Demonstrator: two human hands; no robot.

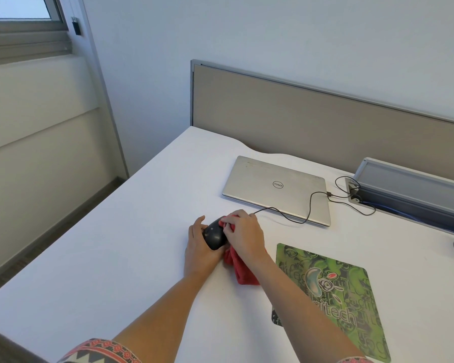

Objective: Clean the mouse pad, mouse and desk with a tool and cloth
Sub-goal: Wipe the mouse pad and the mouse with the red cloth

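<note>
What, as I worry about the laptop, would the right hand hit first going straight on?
Likely the mouse: the right hand, gripping the cloth, points at it, well left of the laptop.

Laptop [275,188] and partition [312,119]
The silver laptop (lid shut) is lying flat, with the beige partition standing just behind it.

A white bench [131,231] fills the lower frame. Its far edge at 1 o'clock is backed by a beige partition [312,119] in a grey frame. At 3 o'clock stands a lower grey divider [409,176]. A plain pale wall [247,30] rises behind at 12 o'clock. At 11 o'clock sits a window [16,6] with a grey frame, a small black tag [76,26] hanging just beside it. Cream panels [37,113] run below. Grey-brown floor [45,231] shows at 9 o'clock. The light is soft and even.
</note>
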